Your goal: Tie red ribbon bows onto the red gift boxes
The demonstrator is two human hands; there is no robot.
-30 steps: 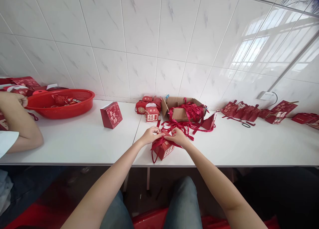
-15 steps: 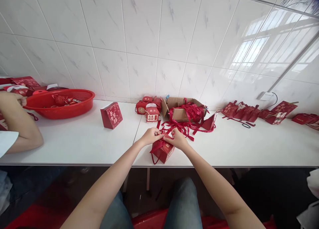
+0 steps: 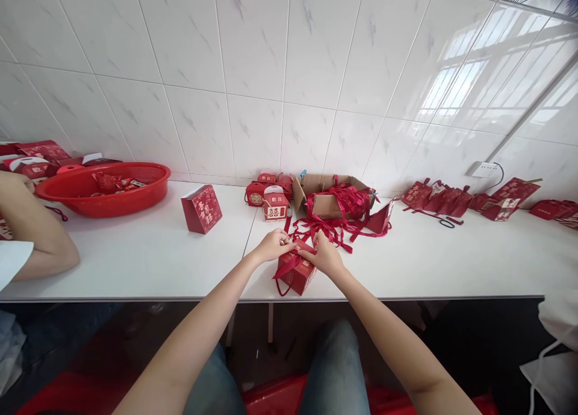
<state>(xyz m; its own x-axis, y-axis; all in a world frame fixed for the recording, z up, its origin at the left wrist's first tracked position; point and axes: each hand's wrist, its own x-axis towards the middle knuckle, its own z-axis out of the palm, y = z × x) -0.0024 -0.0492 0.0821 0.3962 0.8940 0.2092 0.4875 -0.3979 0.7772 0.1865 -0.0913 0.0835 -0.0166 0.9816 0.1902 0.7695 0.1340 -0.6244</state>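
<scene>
A red gift box with gold characters stands near the table's front edge, right in front of me. Red ribbon lies across its top, and a cord loop hangs at its left side. My left hand pinches the ribbon at the top of the box, fingers curled. From the other side my right hand is closed on the ribbon too, thumb towards the left thumb. Part of the box top is hidden behind the hands. Loose red ribbons lie just beyond.
Behind the hands sits a cardboard box of ribbon, with small red boxes beside it. A red box and a red basket stand left, near a person's arm. Scissors and red bags lie right.
Both hands stay at the box top with the ribbon; my right hand has shifted very slightly. At the far left, the other person's hand has moved off the basket's rim. White material appears further in at right.
</scene>
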